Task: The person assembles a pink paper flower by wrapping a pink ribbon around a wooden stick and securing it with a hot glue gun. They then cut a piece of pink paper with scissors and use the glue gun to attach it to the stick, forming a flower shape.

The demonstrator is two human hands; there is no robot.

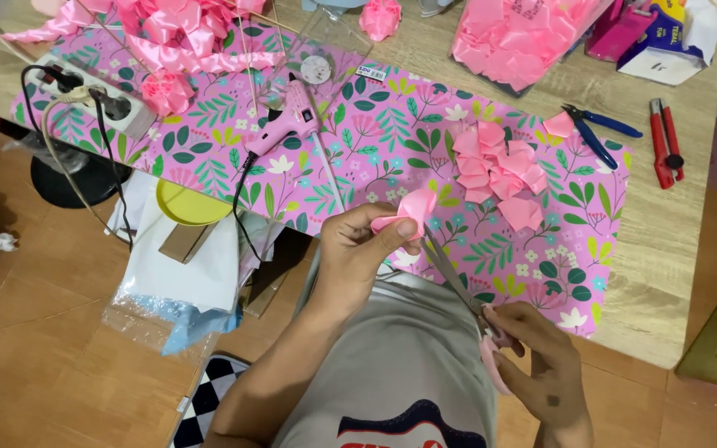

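Nearest the camera, a grey shirt fills the lower middle. The right hand (533,353) is closed around the pink handles of a pair of scissors (458,286), whose blades reach up towards a folded pink ribbon piece (408,211). That piece is pinched between the thumb and fingers of the left hand (358,249), just above the near edge of the table.

The wooden table (665,274) is covered across most of its width by a sheet of pink floral wrapping paper (375,141). An orange tiled floor (43,332) is seen to the left, with a stack of white sheets and plastic bags (184,274) lying on it under a yellow disc (188,203).

On the paper, a heap of folded pink ribbon squares (495,170) lies just beyond the hands, and a pink glue gun (288,116) rests further left, its black cord trailing off the table edge. Blue-handled pliers (595,133) and a red-handled tool (665,149) lie to the right on the table.

At the far edge, a clear plastic bag (516,37) is filled with pink ribbon pieces — its top is cut off by the frame. Loose pink ribbon (184,33) is piled at the far left beside a white power strip (97,104). A box (665,41) at the far right corner is partly cut off — its contents cannot be made out.
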